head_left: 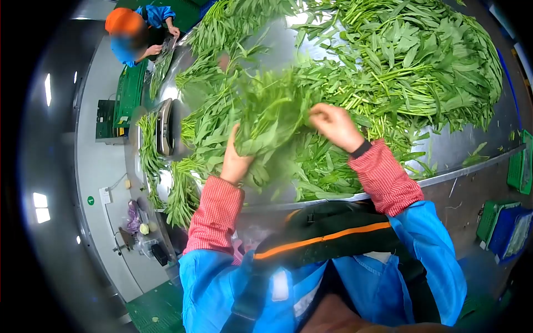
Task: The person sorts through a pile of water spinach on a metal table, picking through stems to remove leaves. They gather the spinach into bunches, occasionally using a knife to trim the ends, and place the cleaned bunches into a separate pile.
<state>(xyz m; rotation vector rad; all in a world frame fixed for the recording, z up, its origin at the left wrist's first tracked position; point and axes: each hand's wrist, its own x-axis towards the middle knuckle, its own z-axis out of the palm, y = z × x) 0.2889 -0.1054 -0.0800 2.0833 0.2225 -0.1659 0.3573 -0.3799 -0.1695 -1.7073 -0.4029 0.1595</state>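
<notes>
Bunch of green leafy stems [272, 111] gripped by left hand [236, 161], right hand [333, 125] pinching it; blue plastic crate [513, 230] contents indiscernible.

At frame centre the bunch of greens [266, 116] sits between our left hand [236, 164], lower left, and right hand [333, 125]; behind, a heap [422, 61] covers the table [472, 145]; a scale [165, 126] stands at left.
</notes>
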